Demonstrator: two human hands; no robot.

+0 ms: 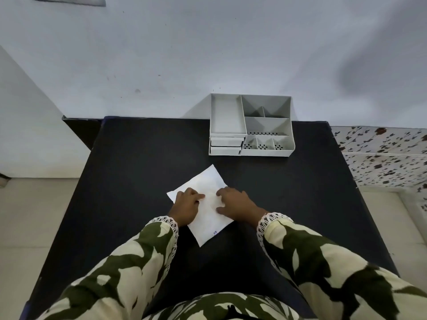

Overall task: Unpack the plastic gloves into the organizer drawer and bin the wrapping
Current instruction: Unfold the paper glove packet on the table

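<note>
A flat white packet of plastic gloves (206,183) lies tilted on the black table (138,169), with small blue print near its lower corner. My left hand (186,205) rests on the packet's left side, fingers curled down onto it. My right hand (238,205) lies on its right side, fingers spread and pressing. Neither hand lifts it. At the table's far edge stands the grey organizer (251,125), with several open compartments on top and two small closed drawers (226,145) at its front left.
A pale wall rises right behind the table and organizer. Light floor lies to the left, and a speckled patterned surface (388,155) to the right. Dark tabletop surrounds the packet on all sides. No bin is in view.
</note>
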